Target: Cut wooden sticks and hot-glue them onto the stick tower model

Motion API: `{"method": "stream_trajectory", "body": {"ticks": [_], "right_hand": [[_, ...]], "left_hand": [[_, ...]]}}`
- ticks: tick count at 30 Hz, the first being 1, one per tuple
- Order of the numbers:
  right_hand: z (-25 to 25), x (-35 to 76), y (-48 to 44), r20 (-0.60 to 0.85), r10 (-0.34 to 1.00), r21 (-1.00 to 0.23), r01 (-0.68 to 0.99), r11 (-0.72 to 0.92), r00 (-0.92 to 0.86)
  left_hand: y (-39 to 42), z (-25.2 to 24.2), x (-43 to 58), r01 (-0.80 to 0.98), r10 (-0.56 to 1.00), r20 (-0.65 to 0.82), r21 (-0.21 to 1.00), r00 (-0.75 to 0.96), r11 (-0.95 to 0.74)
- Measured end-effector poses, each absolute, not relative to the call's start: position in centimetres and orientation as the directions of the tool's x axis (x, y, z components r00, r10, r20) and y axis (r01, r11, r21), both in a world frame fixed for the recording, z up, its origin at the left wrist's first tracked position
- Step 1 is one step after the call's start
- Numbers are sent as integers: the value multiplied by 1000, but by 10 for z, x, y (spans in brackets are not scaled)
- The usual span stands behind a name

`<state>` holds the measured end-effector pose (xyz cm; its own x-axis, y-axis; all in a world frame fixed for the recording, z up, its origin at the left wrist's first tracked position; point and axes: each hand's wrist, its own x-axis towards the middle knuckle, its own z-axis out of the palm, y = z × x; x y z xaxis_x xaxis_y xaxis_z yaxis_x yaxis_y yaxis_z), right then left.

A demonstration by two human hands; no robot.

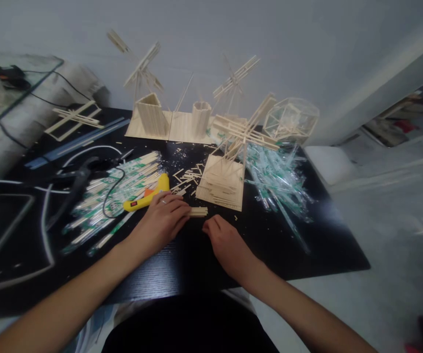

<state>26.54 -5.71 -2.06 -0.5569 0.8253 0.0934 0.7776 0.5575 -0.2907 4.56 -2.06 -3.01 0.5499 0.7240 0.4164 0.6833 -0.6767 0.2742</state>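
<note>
My left hand (167,214) is closed over a small row of short wooden sticks (198,212) lying on the black table; their right ends stick out past my fingertips. Just right of those ends, my right hand (226,244) has its fingers curled in a pinch. Whatever it may hold is hidden. A yellow hot glue gun (147,194) lies on its side behind my left hand. Loose cut stick pieces (189,177) are scattered behind the row. Close behind my right hand stands a stick windmill model (246,132) on a square stick base (220,189).
Wrapped chopsticks (123,186) lie at left beside a black clamp-like tool (81,176). Empty-looking plastic wrappers (277,176) pile up at right. Along the wall stand more stick models (153,115) and a clear faceted container (291,120). Cables (47,220) cross the table's left side.
</note>
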Motion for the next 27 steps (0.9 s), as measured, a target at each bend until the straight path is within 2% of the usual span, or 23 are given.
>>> {"method": "stream_trajectory", "body": {"ticks": [3,9,14,22,27], "right_hand": [[-21,266,-53,98,828,-304,776,553,-552],[-18,270,-51,97,841,-445,733,514,-532],[-16,270,-53,68,834,-466,722,512,-547],[-17,265,-58,54,815,-301,769,564,-577],[-16,262,-59,60,810,-191,790,583,-584]], "left_hand": [[-21,-30,45,686,727,416,277,546,-673],[-21,-29,45,684,732,401,286,551,-671],[-22,-26,46,687,737,394,291,548,-666],[-21,-28,45,680,747,394,324,535,-658],[-21,-28,45,686,736,397,291,548,-667]]}}
